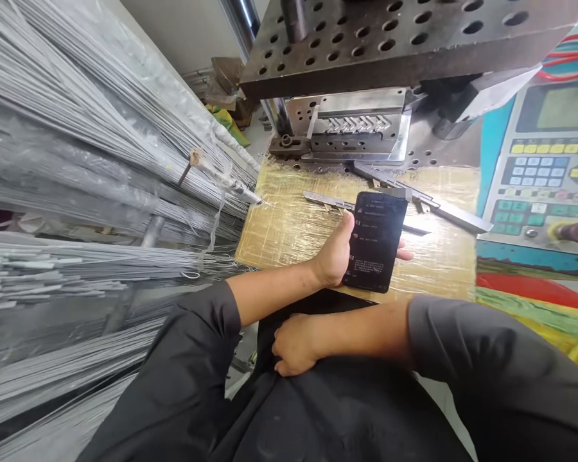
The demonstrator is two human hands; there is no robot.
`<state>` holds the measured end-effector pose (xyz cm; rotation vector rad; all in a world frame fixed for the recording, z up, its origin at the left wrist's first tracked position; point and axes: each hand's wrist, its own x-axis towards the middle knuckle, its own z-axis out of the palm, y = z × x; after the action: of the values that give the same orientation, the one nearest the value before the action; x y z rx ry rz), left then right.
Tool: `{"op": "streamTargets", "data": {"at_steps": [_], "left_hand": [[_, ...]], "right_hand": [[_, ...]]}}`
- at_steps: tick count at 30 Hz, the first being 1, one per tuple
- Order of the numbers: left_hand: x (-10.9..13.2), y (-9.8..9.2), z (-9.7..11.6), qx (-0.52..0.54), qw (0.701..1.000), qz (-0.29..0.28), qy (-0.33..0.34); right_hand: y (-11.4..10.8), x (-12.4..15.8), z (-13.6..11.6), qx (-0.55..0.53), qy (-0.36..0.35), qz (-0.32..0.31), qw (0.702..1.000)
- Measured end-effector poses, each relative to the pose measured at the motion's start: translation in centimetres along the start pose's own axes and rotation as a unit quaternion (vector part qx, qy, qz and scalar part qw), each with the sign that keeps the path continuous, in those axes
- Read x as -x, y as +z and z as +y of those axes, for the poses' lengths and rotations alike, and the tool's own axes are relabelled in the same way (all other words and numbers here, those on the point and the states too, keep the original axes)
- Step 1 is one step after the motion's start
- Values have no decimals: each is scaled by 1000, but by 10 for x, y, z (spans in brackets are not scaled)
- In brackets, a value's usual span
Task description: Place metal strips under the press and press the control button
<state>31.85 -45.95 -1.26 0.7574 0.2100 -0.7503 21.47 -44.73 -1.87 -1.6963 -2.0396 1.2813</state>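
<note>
My left hand (334, 256) holds a black smartphone (376, 240) upright over the bench, thumb on its left edge, fingertips showing past its right side. The lit screen shows small lines of text. My right hand (293, 343) reaches across my body and rests on the dark fabric (318, 410) of my clothing at my lap, fingers curled against it. Both forearms are bare below dark grey sleeves.
A yellowish bench top (279, 224) wrapped in clear film carries long flat metal strips (443, 208). Behind it stand a press die (356, 128) and a perforated steel plate (390, 38). Bundles of thin metal rods (77, 128) fill the left. A keypad control panel (539, 179) is at right.
</note>
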Motion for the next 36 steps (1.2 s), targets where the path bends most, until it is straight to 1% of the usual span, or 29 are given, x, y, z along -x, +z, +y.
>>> {"op": "streamTargets", "data": {"at_steps": [3,5,10,13,17,19,22,24,31,36], "left_hand": [[-2,3,6,-13,1000,13,-24],[-5,6,12,-25,999,13,-40],[-18,13,24,-27,997,-20,-68],[-21,11,26,-7,996,-31,-88],[-17,5,27,22,992,-31,-116],[-16,3,28,32,991,-33,-129],[-16,3,30,43,988,-35,-141],[-17,4,31,46,988,-30,-146],[-16,8,31,46,989,-20,-139],[-16,7,32,41,988,-24,-150]], "right_hand": [[-12,7,-1,-20,3,4,1000],[-18,9,0,-25,1,5,1000],[-25,4,4,-14,2,-21,1000],[-27,0,7,-8,7,-16,1000],[-32,0,10,-18,29,-4,999],[-32,-2,12,-30,30,4,999],[-31,-7,15,-62,34,51,996],[-30,-10,17,-79,38,68,994],[-29,-11,17,-44,39,37,998],[-28,-12,17,-54,43,48,996]]}}
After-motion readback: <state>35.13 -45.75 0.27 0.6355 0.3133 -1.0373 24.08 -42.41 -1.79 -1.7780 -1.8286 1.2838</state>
